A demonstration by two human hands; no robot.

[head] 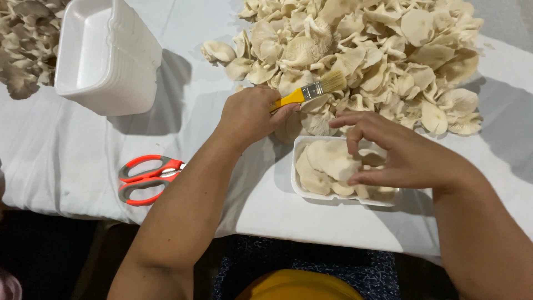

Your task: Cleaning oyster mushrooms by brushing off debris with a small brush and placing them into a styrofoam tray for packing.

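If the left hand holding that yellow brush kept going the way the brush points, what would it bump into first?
Probably the big pile of oyster mushrooms: the left hand aims the brush up-right, bristles already at its edge, though depth is unclear.

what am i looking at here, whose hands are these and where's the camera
There is no machine: this is one picture from a camera worn on a person's head, looking down at their own two bare hands over a table with a white cover. The left hand holds a brush with a yellow handle. The right hand reaches into a small white tray of pale mushrooms. Behind it lies a big mushroom pile. To the left are orange-and-grey scissors and a stack of empty white trays.
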